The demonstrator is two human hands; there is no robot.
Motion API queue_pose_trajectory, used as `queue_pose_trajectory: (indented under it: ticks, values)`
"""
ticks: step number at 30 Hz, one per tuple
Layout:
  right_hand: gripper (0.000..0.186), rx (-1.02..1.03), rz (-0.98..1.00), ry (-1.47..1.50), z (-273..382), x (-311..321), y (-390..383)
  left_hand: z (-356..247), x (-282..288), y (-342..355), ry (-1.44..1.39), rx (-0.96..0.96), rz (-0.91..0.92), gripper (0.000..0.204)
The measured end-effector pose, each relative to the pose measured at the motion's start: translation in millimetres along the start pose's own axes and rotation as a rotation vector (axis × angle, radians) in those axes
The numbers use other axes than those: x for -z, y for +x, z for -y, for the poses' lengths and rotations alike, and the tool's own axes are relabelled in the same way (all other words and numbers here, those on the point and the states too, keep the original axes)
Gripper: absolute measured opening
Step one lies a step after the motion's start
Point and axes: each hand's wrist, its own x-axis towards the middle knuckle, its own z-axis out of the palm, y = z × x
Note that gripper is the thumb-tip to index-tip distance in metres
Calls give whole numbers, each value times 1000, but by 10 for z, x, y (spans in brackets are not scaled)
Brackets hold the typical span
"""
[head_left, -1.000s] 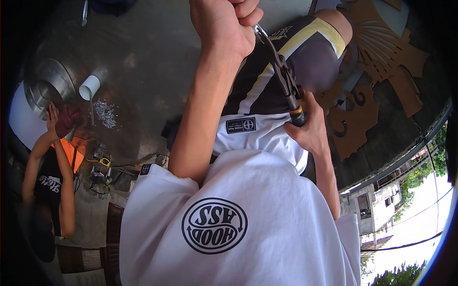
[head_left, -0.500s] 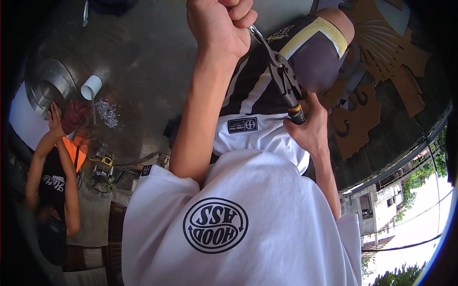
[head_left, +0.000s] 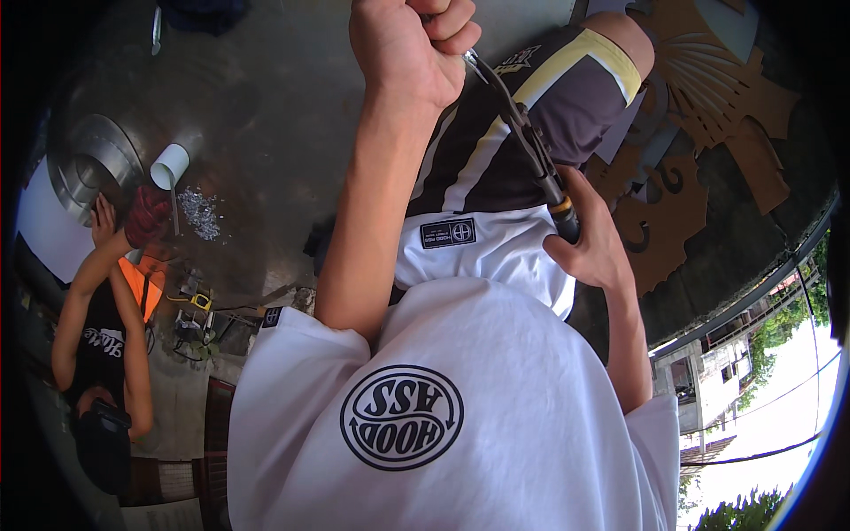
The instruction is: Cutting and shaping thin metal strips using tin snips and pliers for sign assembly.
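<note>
A plier-like hand tool with dark pivoted metal parts slants from upper left to lower right over my lap. Its silvery upper end runs into the closed fingers of my left hand, at the top edge. The lower end has a black grip with an orange band, and my right hand is wrapped round it, thumb toward me. The tool is seen nearly edge-on, so its jaws cannot be made out. Whatever else my left fist may hold is hidden.
At the left, a person in a dark top has a bare hand by a round metal piece and a red glove. Near them are a white cup and a pile of small silvery bits. Brown cut-out sheets lie at right.
The tool has turned from showing its flat side to nearly edge-on. My right hand has shifted slightly right and nearer me with the grip. The other person's red-gloved hand has shifted.
</note>
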Motion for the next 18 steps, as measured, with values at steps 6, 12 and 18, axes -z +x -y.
queue_pose_trajectory:
  ticks: [6, 12, 18]
  values:
    - [63, 43, -80, -94, -71, -187, -29, 20, -15, 17, -28, 3, 18, 27]
    - [54, -120, -377, -224, -73, -373, -86, -46, 44, -17, -54, 3, -15, 27]
    - [31, 82, -533, -388, -82, -442, -113, -24, 3, -60, -92, 18, 14, 30]
